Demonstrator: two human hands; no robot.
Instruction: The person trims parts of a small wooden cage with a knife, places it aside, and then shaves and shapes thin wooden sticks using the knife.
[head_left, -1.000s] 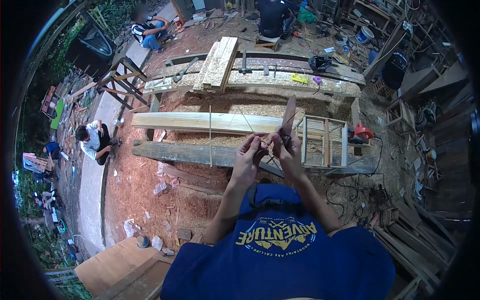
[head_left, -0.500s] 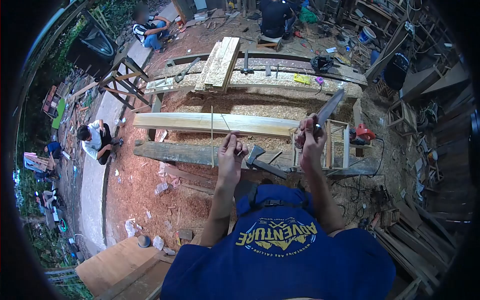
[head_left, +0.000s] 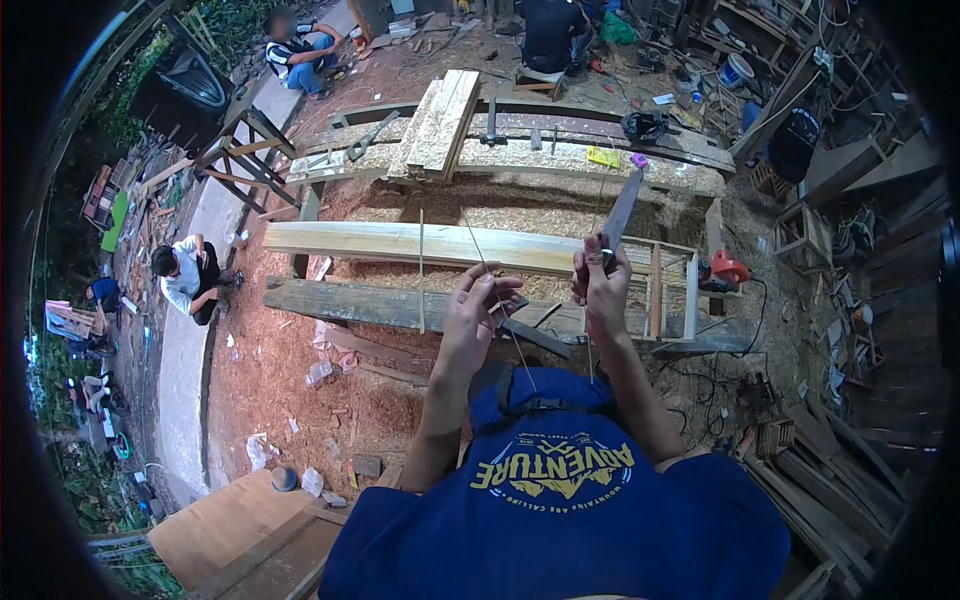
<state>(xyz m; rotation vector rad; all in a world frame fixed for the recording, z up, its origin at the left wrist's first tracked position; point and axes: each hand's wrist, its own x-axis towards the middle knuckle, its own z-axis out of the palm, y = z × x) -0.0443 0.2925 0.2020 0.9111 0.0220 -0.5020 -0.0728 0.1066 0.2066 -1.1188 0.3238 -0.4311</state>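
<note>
My left hand (head_left: 470,318) has its fingers pinched around a thin wooden stick (head_left: 525,362), which slants from above the pale beam down toward my lap. In my right hand (head_left: 603,290) is a knife (head_left: 622,212), its broad blade pointing up and away. A second thin strip appears to run through or behind that hand; I cannot tell if it is gripped. Below the hands lies a hatchet (head_left: 540,338), its head mostly hidden behind my left hand. The pale wooden beam (head_left: 400,243) crosses beyond both hands, and another thin stick (head_left: 421,285) lies across it.
A slatted wooden frame (head_left: 657,290) and a red power tool (head_left: 725,268) are at the right. Stacked planks (head_left: 440,125) and a hammer (head_left: 490,122) lie on the far bench. A weathered beam (head_left: 340,302) runs nearer me. Other people sit at the left and back.
My right hand has moved left and a little nearer with the knife. The stick in my left hand now extends below it toward my lap, and the fingers have shifted along it.
</note>
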